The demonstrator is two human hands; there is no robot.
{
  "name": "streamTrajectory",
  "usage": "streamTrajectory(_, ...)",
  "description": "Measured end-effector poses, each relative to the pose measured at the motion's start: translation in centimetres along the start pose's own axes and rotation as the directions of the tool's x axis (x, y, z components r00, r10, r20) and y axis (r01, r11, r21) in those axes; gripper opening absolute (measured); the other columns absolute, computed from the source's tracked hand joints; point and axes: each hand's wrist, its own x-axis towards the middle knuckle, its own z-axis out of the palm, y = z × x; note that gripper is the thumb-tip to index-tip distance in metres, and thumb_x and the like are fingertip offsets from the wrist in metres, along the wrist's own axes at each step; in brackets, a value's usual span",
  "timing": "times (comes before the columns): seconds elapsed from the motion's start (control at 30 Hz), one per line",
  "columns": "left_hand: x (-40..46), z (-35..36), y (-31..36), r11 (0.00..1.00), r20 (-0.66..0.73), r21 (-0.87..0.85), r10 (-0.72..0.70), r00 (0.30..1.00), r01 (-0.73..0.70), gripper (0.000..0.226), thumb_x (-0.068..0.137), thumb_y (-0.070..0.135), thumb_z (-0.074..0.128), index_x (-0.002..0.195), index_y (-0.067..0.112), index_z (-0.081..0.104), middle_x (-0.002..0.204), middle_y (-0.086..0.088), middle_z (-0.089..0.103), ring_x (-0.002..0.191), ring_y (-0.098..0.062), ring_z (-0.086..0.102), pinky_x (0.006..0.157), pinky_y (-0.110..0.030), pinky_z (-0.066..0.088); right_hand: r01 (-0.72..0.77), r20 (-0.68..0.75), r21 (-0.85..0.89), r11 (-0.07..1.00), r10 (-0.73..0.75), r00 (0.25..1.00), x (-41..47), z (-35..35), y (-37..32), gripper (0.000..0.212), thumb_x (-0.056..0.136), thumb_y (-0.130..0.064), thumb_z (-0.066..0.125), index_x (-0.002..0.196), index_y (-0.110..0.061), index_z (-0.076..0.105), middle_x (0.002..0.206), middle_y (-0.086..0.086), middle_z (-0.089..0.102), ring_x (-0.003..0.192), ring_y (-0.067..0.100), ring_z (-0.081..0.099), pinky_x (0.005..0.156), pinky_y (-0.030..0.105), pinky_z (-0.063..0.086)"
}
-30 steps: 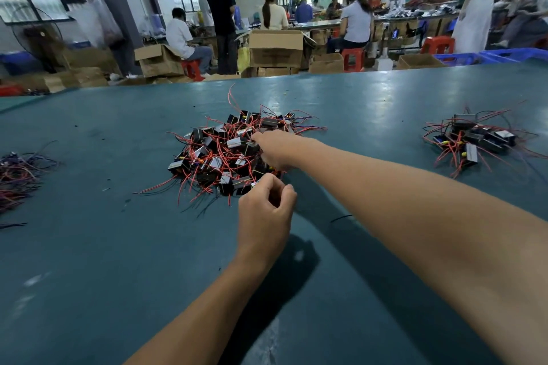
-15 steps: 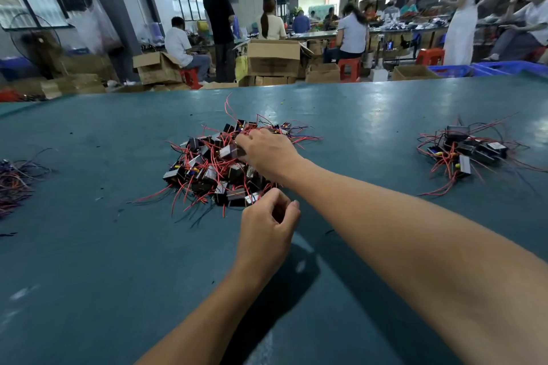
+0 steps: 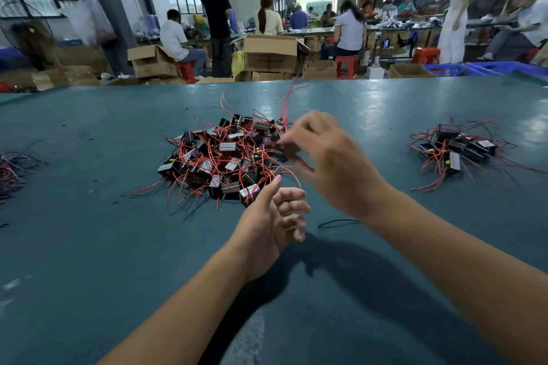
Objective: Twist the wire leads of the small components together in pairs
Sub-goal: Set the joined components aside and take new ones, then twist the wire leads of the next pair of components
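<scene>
Trouble looked likely: the right hand [image 3: 323, 157] pinched a blurred black part [image 3: 289, 149], its red leads [image 3: 285, 107] possibly snagging the pile [image 3: 225, 157]; the left hand [image 3: 272, 219] waited open.

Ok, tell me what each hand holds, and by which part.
Right hand pinches a small black component by its body, red leads trailing up. Left hand holds nothing.
</scene>
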Motion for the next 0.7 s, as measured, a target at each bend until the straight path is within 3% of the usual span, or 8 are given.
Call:
streamTrajectory(0.13, -0.9, 0.2, -0.1, 0.995, 0.265, 0.046, -0.098, 0.959, 0.089, 0.042, 0.094, 0.052, 0.047, 0.088, 0.019, 0.073, 0.075, -0.003, 0.062, 0.057, -0.016, 0.059, 0.049, -0.024, 0.048, 0.088, 0.17, -0.059, 0.994, -0.076, 0.982, -6.2, -1.9, -1.4, 0.017, 0.088, -0.006, 0.065, 0.104, -0.004, 0.069, 0.111, 0.014, 0.061, 0.098, 0.03, 0.061, 0.076, 0.04, 0.056)
streamTrajectory(0.3, -1.4, 0.1, -1.0, 0.994, 0.333, 0.112, -0.055, 0.941, 0.018, 0.024, 0.093, 0.037, 0.063, 0.09, 0.015, 0.073, 0.078, -0.004, 0.064, 0.062, -0.013, 0.062, 0.057, -0.024, 0.054, -0.015, 0.174, 0.082, 0.997, 0.0, 0.985, -10.2, -2.4, -1.3, 0.037, 0.079, 0.003, 0.069, 0.115, -0.004, 0.066, 0.125, 0.013, 0.057, 0.114, 0.023, 0.061, 0.099, 0.03, 0.047)
streamTrajectory(0.43, -1.3, -0.4, -1.0, 0.994, 0.344, 0.107, -0.025, 0.939, -0.013, 0.025, 0.092, 0.027, 0.064, 0.105, 0.006, 0.07, 0.088, -0.007, 0.067, 0.071, -0.013, 0.065, 0.064, -0.025, 0.057, -0.151, 0.183, 0.283, 0.947, 0.101, 0.978, -11.3, -2.0, -1.7, 0.048, 0.08, 0.001, 0.059, 0.127, -0.009, 0.057, 0.139, 0.001, 0.051, 0.133, 0.011, 0.047, 0.11, 0.022, 0.035)
streamTrajectory(0.53, -1.3, -0.5, -1.1, 0.977, 0.307, 0.2, 0.006, 0.952, -0.07, 0.02, 0.097, 0.019, 0.061, 0.108, 0.002, 0.066, 0.09, -0.009, 0.067, 0.074, -0.014, 0.065, 0.066, -0.024, 0.056, -0.369, 0.209, 0.491, 0.789, 0.304, 0.929, -11.6, -1.9, -2.0, 0.054, 0.085, -0.002, 0.05, 0.135, -0.024, 0.045, 0.14, -0.013, 0.054, 0.133, 0.001, 0.047, 0.109, 0.016, 0.034)
streamTrajectory(0.63, -1.1, -0.1, -1.2, 0.917, 0.132, 0.38, 0.078, 0.988, -0.123, 0.017, 0.099, 0.008, 0.056, 0.091, 0.013, 0.07, 0.079, -0.003, 0.066, 0.066, -0.01, 0.058, 0.06, -0.02, 0.052, -0.477, 0.217, 0.501, 0.722, 0.429, 0.877, -11.9, -1.5, -1.7, 0.042, 0.093, -0.002, 0.048, 0.128, -0.025, 0.047, 0.132, -0.015, 0.059, 0.127, -0.003, 0.051, 0.106, 0.015, 0.038)
streamTrajectory(0.7, -1.1, -0.1, -1.2, 0.884, 0.063, 0.451, 0.106, 0.992, -0.123, 0.019, 0.098, 0.003, 0.053, 0.091, 0.011, 0.068, 0.076, -0.003, 0.064, 0.062, -0.011, 0.055, 0.056, -0.02, 0.047, -0.529, 0.222, 0.446, 0.721, 0.484, 0.846, -12.0, -1.2, -1.2, 0.038, 0.094, 0.0, 0.051, 0.124, -0.023, 0.053, 0.123, -0.015, 0.062, 0.12, -0.003, 0.055, 0.101, 0.015, 0.042)
